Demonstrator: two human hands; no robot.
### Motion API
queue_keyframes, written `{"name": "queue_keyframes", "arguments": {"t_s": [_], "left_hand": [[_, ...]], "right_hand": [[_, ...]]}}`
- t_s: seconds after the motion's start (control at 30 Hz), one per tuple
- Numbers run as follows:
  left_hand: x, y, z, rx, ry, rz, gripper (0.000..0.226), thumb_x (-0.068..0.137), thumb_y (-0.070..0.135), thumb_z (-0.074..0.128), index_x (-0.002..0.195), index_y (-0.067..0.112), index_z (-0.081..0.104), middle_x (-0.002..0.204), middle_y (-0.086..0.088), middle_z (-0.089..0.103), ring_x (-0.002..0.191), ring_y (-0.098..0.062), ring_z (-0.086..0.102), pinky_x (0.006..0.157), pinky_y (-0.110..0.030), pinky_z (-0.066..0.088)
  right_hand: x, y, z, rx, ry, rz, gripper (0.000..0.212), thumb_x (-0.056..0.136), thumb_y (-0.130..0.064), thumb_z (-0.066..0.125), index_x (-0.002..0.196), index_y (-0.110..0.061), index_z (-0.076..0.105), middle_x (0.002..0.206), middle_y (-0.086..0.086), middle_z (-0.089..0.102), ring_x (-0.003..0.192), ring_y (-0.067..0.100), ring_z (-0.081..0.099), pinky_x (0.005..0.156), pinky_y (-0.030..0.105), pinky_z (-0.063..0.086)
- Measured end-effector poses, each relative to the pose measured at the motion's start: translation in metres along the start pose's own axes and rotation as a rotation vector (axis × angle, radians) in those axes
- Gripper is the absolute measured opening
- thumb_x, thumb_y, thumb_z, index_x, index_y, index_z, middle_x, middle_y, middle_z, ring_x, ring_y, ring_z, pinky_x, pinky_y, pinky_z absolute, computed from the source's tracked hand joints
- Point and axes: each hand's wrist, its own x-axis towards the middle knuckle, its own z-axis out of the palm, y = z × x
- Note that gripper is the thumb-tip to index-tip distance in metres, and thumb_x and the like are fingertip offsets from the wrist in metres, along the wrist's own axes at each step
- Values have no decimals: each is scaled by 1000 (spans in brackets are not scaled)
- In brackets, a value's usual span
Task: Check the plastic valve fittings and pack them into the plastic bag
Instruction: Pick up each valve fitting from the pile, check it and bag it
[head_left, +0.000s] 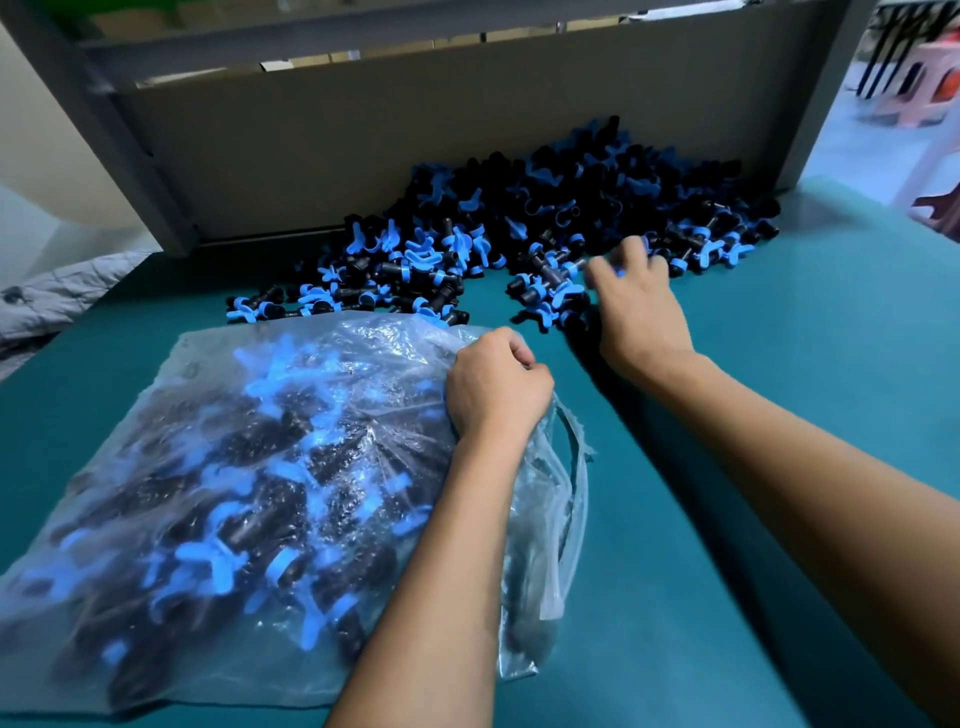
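Observation:
A clear plastic bag (218, 467) lies on the teal table, filled with several black valve fittings with blue handles. My left hand (496, 387) grips the bag's edge at its right side, fingers curled into the film. A large heap of loose black and blue valve fittings (519, 228) lies at the back of the table. My right hand (636, 296) reaches into the near edge of that heap; its fingertips are blurred among the fittings, and I cannot tell whether they hold one.
The teal table (753, 415) spreads bare to the right of the bag. A cardboard panel (415, 135) in a grey metal frame (130, 156) stands behind the heap. A pink plastic stool (919, 88) stands off the table at the far right.

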Motion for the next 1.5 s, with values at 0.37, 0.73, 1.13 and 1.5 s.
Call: {"name": "queue_keyframes", "arguments": {"t_s": [0.37,0.73,1.13,1.5], "left_hand": [[-4,5,3,-249,108,172,9,87,18,70,80,21,66,71,10,66,67,-6,62,58,-21,47],[-6,14,6,-905,-370,-79,8,97,16,70,94,8,72,76,-7,72,56,-17,67,54,-24,57],[0,5,5,-1194,-324,-286,25,82,-5,80,104,4,73,83,-15,78,72,-22,76,68,-20,60],[0,4,4,-1112,-217,-218,12,79,13,87,82,16,75,67,-2,71,54,-7,61,49,-17,48]], "right_hand": [[-48,31,-22,993,376,306,20,91,-7,66,110,-13,65,111,2,70,94,13,64,78,30,53],[-65,18,-27,1615,-146,268,35,90,2,65,121,-14,67,118,7,71,85,23,69,57,32,58],[-66,13,-26,1452,-41,384,11,81,-8,82,89,-8,75,69,0,72,55,9,59,56,19,48],[-63,19,-27,1641,41,562,2,87,-10,76,89,-9,74,71,0,64,60,10,53,61,22,45]]}}
